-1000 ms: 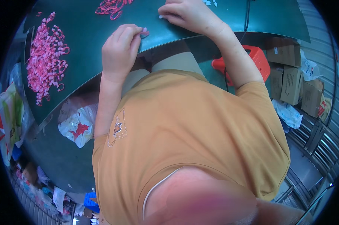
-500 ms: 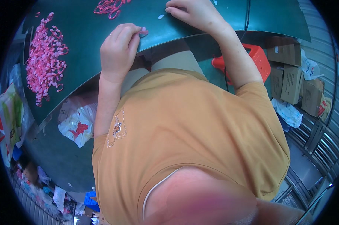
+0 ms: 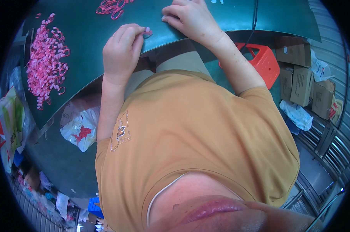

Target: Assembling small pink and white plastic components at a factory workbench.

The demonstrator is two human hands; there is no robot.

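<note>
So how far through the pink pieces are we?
A big heap of pink clips lies at the table's left, a smaller bunch at the top edge. The left hand pinches one small pink piece; the right hand rests on the table. Which pile is finished I cannot tell.

The left hand (image 3: 122, 48) is curled, with thumb and fingertips pinched together. The right hand (image 3: 190, 17) lies farther away, palm down, fingers bent. Both forearms are bare and reach forward.
</note>
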